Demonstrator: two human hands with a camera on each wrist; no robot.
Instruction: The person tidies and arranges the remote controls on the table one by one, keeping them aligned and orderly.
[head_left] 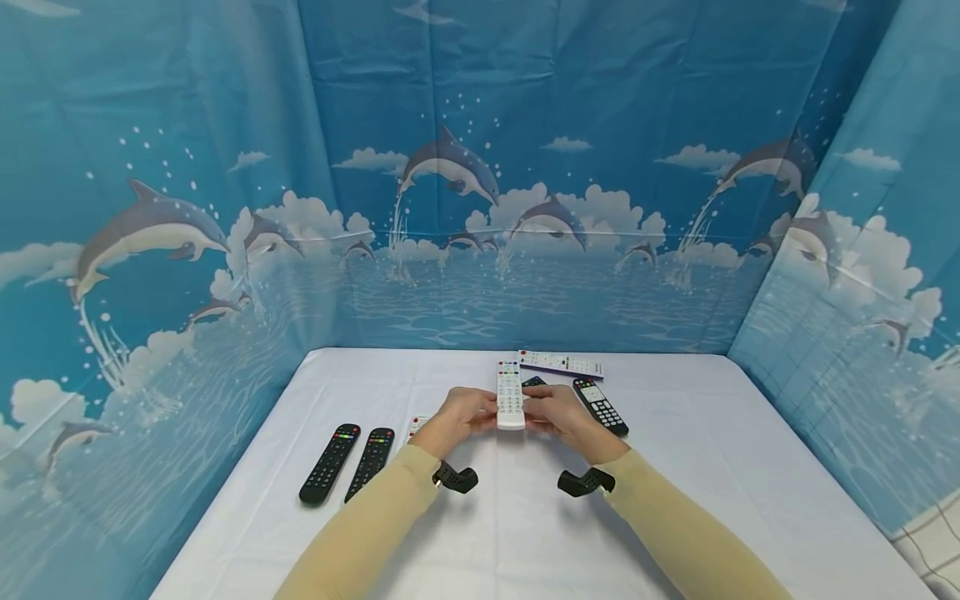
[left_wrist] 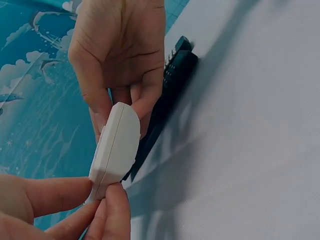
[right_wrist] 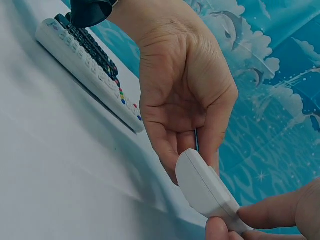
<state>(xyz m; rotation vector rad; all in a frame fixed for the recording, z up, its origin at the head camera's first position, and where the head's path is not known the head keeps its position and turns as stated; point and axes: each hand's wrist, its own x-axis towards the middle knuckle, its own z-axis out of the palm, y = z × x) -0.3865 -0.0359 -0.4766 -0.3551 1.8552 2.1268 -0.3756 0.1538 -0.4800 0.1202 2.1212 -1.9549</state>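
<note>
A white remote control [head_left: 510, 398] with rows of small buttons is raised over the table between both hands, its button side toward the head camera. My left hand [head_left: 456, 415] pinches its left edge with thumb and fingers. On the opposite edge, my right hand [head_left: 566, 415] grips it the same way. From the left wrist, the smooth white end of the remote [left_wrist: 116, 145] faces the camera, with the left hand [left_wrist: 45, 212] low and the right hand [left_wrist: 122, 55] above. The right wrist view shows the remote [right_wrist: 202, 185] tilted between the fingertips.
Two black remotes [head_left: 330, 463] [head_left: 371, 462] lie on the white tablecloth [head_left: 517, 533] at left. A white remote [head_left: 417, 426] is partly hidden by the left hand. Behind the right hand lie another white remote [head_left: 561, 364] and black remotes [head_left: 602, 407] [head_left: 534, 382]. A dolphin-print curtain [head_left: 525, 292] borders the table.
</note>
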